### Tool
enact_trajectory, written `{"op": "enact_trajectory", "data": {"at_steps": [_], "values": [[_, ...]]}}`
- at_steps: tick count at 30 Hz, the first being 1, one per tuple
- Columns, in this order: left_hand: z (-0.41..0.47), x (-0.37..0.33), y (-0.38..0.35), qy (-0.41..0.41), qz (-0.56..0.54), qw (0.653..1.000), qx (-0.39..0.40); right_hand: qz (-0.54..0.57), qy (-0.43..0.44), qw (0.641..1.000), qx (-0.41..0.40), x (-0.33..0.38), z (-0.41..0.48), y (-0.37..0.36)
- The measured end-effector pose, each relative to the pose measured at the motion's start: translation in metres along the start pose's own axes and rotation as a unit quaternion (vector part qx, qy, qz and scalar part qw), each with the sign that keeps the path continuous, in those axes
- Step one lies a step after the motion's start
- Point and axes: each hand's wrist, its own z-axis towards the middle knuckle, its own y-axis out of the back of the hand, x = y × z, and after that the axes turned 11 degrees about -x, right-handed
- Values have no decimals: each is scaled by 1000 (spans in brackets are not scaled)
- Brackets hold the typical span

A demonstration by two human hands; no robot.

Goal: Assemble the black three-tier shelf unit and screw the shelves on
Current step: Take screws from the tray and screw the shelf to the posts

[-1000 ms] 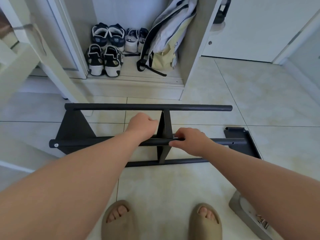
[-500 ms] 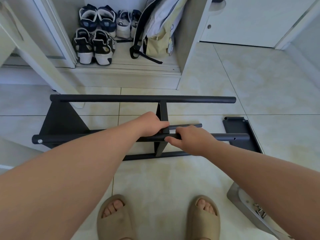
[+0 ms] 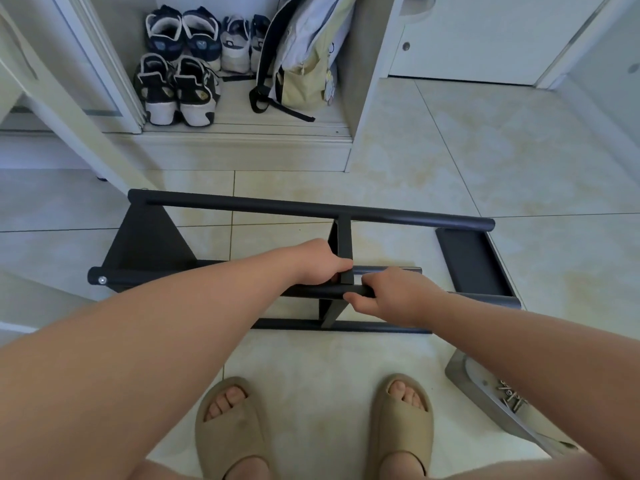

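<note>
The black shelf frame (image 3: 311, 209) lies on its side on the tiled floor at our feet. Our left hand (image 3: 317, 263) curls round its near bar (image 3: 304, 292), touching the middle shelf (image 3: 341, 247). Our right hand (image 3: 391, 294) grips the same bar just beside it. 1 loose shelf (image 3: 467, 261) lies to the right. The print on the backpack (image 3: 304, 74) is too blurred to read.

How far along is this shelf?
Done: the end shelf is mounted, one screw showing. In hand: left hand and right hand grip the near pole by the middle shelf. Left: the third shelf lies loose on the floor; spare screws in the tray.
</note>
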Motion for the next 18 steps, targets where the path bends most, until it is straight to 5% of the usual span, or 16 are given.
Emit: {"op": "enact_trajectory", "data": {"at_steps": [10, 18], "values": [[7, 7, 6, 16, -46, 996, 71, -53, 91, 977, -184, -14, 0, -10], [10, 11, 13, 22, -65, 992, 108, -95, 154, 975, -127, -19, 12, -7]]}}
